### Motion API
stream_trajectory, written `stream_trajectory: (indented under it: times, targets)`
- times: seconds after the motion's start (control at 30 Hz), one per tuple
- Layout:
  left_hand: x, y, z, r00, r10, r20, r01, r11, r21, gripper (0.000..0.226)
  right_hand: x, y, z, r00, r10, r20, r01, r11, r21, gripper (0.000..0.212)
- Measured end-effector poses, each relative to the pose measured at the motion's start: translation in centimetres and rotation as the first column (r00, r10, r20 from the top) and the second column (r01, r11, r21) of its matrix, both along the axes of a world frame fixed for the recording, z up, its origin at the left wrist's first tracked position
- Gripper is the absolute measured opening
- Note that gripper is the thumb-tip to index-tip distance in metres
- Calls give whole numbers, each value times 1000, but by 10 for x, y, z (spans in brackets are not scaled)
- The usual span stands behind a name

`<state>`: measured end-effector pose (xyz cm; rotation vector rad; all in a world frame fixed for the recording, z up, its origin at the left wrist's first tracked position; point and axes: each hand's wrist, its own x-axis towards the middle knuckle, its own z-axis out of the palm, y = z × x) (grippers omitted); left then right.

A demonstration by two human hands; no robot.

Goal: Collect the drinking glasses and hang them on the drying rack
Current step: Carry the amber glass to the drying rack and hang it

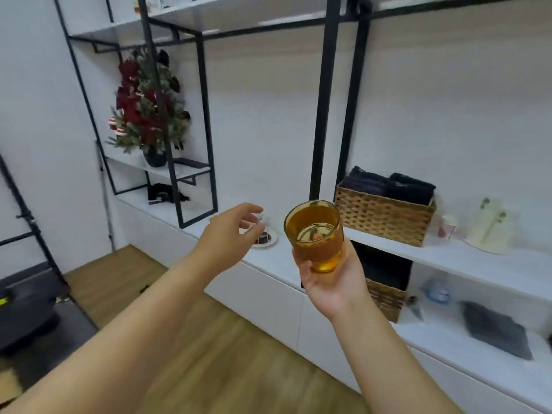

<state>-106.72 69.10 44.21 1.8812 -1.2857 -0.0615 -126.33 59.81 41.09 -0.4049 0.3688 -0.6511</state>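
Head view: the right hand [325, 282] holds an amber glass [315, 234] upright above the white bench [277, 261].

Its grip wraps the base; the left hand [227, 237] reaches out, fingers loosely spread and empty, toward a small plate [267, 239]. Keeping the glass level seems wise. Wicker basket [385, 216], black-framed shelves, wooden floor; no drying rack in sight.

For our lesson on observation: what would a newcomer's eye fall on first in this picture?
First, the amber glass held up in the right hand, centre frame. Next, the left hand, open and reaching toward a small plate on the white counter. Then the red flower arrangement on the shelf at left, and the wicker basket at right.
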Motion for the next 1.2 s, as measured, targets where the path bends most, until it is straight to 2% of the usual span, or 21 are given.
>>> stream_trajectory:
  times: [0.23,0.43,0.67,0.9,1.2]
  targets:
    - [64,-79,2,980,199,-14,-199,980,4,36,85,-120,3,980,194,-45,-194,981,7,59]
    - [134,-124,5,956,293,-9,-292,956,27,37,168,-184,6,965,261,-32,-259,965,35,54]
    - [241,-199,-6,968,252,-3,-252,968,9,39,284,-245,-2,970,237,-54,-236,971,32,55]
    - [355,-275,-10,985,172,-4,-172,984,37,37,400,-309,5,978,209,-6,-209,978,8,55]
    - [482,-342,-2,986,133,103,-140,988,68,36,519,-382,3,992,125,16,-124,992,-9,57]
